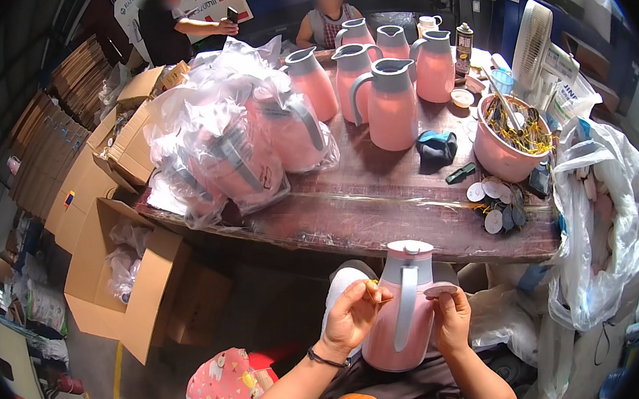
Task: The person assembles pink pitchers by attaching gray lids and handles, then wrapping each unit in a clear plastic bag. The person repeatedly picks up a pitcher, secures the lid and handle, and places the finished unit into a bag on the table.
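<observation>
A pink thermal jug [378,346] with a grey collar, lid and handle stands upright between my legs, its handle facing me. My left hand [351,314] is closed in a pinch beside the jug's collar, on a thin yellow-orange cord [376,292]. On the other side of the jug, my right hand [451,315] pinches a round, pale tag [440,289] by its edge. Whether the cord joins the tag is hidden by the jug. More round tags [493,221] lie on the table's right front part.
On the wooden table [321,222] stand several pink jugs [392,113], with bagged jugs [232,158] at left. A pink bucket [510,160] holds tags with yellow cords. Open cardboard boxes [92,295] stand at left; a plastic bag [604,243] hangs at right. Two people are beyond the table.
</observation>
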A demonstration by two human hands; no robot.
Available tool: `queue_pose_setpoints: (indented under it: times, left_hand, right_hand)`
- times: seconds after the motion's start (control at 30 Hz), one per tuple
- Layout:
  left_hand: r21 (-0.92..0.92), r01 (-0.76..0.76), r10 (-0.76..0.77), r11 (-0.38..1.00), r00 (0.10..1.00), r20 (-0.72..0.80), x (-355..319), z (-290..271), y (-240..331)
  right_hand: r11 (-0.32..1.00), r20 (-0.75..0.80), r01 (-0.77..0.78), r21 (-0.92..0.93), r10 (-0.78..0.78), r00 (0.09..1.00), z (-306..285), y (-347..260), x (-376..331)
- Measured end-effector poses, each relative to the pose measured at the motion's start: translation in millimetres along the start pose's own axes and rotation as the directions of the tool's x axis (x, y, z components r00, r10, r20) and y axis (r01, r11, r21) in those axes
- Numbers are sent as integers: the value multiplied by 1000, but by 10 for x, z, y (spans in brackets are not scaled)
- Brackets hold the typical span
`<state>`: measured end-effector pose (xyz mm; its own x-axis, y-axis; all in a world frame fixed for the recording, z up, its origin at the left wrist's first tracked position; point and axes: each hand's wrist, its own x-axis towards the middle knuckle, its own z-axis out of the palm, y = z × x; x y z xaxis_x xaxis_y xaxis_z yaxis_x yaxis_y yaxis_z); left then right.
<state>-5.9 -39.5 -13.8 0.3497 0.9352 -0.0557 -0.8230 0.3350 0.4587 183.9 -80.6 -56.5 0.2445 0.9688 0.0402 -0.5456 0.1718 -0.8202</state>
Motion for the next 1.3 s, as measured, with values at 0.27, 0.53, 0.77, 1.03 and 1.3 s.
queue_pose_setpoints:
  times: [0.27,0.53,0.77,1.03,1.3]
  left_hand:
    - [666,53,-136,745,988,74,17,400,177]
    - [994,-107,-25,37,994,108,41,613,170]
    - [944,-217,316,249,939,133,284,383,265]
    - [546,89,24,833,980,-197,392,-113,226]
    - [894,-239,268,378,953,142,-100,704,103]
  right_hand:
    - [999,28,26,-38,-25,999,260,-162,185]
    - [921,133,114,-372,-68,989,399,-225,51]
    - [862,157,-485,-149,505,849,410,-292,-256]
    - [905,155,-314,-286,367,917,298,-527,-289]
    - [755,54,-80,-650,151,987,372,-820,-127]
